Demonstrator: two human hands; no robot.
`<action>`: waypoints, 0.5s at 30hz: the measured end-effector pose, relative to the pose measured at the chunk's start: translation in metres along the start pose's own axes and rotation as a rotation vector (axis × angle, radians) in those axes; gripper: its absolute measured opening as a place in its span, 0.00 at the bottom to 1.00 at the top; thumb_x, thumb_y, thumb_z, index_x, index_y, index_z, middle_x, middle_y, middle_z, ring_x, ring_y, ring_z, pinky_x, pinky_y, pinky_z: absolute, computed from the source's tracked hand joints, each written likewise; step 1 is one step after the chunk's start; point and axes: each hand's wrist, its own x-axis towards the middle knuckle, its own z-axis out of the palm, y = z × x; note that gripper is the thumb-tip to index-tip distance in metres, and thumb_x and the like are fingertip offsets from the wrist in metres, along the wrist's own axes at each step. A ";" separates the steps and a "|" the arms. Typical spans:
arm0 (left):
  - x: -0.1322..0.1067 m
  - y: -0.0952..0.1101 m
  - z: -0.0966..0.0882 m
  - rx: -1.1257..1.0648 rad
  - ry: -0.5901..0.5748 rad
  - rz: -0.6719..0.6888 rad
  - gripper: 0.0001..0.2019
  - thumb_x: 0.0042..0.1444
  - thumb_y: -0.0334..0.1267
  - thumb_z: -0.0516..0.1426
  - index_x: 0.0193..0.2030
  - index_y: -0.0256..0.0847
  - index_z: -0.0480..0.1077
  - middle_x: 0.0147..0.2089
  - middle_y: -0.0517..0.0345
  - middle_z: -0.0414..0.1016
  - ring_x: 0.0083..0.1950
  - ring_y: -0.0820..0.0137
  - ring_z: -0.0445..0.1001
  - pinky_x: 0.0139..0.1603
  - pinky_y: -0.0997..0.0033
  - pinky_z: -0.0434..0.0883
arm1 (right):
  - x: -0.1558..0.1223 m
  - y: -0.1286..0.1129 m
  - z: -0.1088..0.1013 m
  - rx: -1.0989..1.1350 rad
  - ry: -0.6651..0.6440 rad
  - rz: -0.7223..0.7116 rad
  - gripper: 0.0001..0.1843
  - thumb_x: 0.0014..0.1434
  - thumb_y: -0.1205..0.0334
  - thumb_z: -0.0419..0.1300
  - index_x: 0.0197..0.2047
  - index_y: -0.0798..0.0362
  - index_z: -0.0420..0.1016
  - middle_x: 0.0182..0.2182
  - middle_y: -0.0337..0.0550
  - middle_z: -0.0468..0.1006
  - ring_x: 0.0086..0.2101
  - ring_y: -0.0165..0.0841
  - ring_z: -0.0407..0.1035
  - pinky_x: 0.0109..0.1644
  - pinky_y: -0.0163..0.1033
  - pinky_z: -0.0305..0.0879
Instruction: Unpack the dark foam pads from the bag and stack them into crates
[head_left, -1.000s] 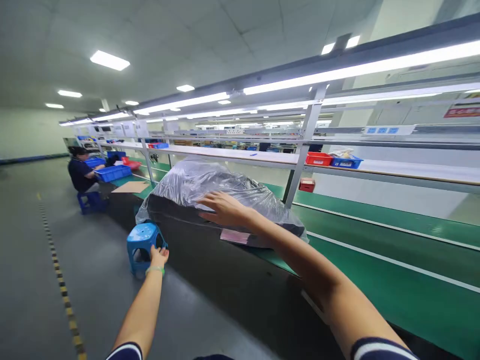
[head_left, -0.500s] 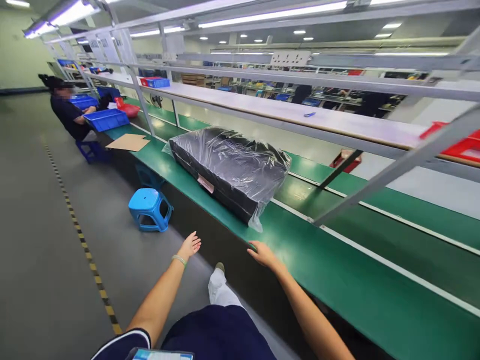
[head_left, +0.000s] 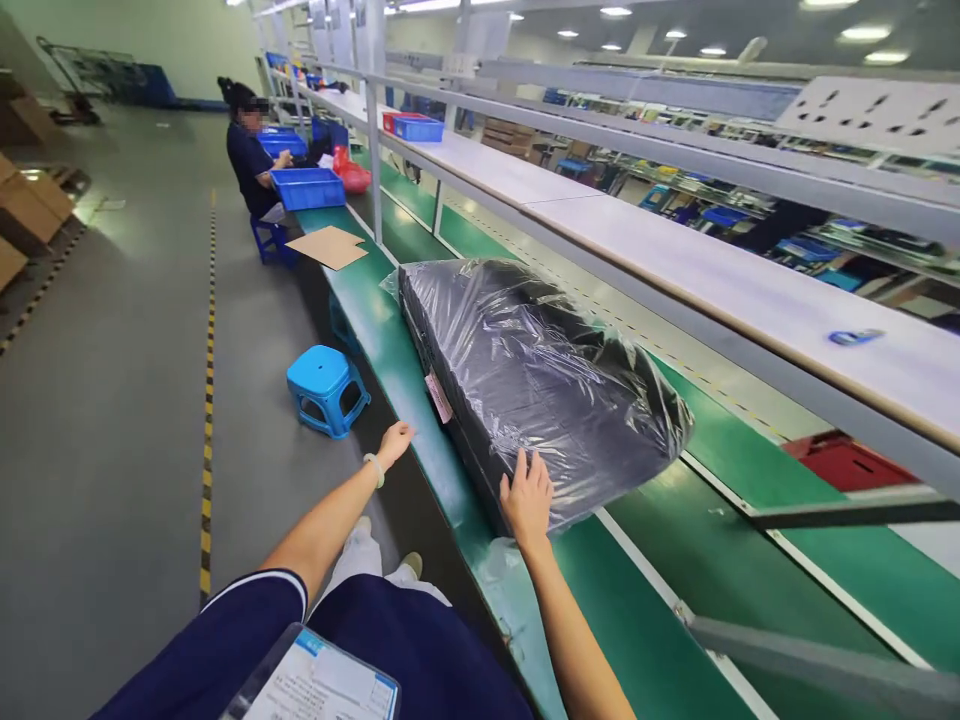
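A large black case-like item (head_left: 517, 370) wrapped in clear plastic lies at an angle on the green bench, with a small pale label (head_left: 439, 398) on its near side. My right hand (head_left: 529, 497) rests on the wrapped top at the near corner, fingers spread and gripping nothing. Beside the bench's front edge, apart from the item, is my left hand (head_left: 394, 443), its fingers curled in with nothing visible in them. Loose plastic hangs from the near end of the wrapping.
A blue stool (head_left: 326, 388) stands on the floor at left. Farther along the bench lie a cardboard sheet (head_left: 328, 247) and a blue bin (head_left: 309, 188), near a seated person (head_left: 255, 160). Metal frame posts and a white shelf (head_left: 637, 225) run behind the bench.
I have come closer to the wrapped item, and the view has swung left. My right hand has gone from the bench edge onto the plastic. My left hand's fingers have curled in.
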 end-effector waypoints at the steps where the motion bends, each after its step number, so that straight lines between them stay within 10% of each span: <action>1: 0.007 0.005 0.006 0.066 -0.015 0.071 0.13 0.55 0.41 0.57 0.46 0.40 0.71 0.53 0.46 0.73 0.57 0.59 0.68 0.60 0.59 0.62 | 0.001 0.004 0.003 -0.016 -0.015 0.010 0.31 0.60 0.60 0.47 0.66 0.60 0.54 0.63 0.62 0.56 0.61 0.50 0.52 0.58 0.56 0.56; 9: 0.072 0.027 0.055 0.522 -0.322 0.477 0.21 0.50 0.29 0.57 0.53 0.40 0.68 0.64 0.48 0.62 0.67 0.56 0.52 0.63 0.56 0.57 | -0.008 0.014 0.008 -0.053 0.002 0.041 0.30 0.61 0.55 0.46 0.64 0.58 0.59 0.61 0.61 0.60 0.58 0.50 0.57 0.55 0.55 0.58; 15: 0.116 0.004 0.054 0.569 -0.456 0.526 0.23 0.46 0.26 0.57 0.52 0.36 0.68 0.60 0.42 0.66 0.68 0.53 0.52 0.63 0.55 0.53 | -0.006 0.010 0.007 -0.146 0.025 0.048 0.31 0.61 0.53 0.47 0.64 0.59 0.61 0.59 0.61 0.63 0.55 0.51 0.62 0.53 0.53 0.61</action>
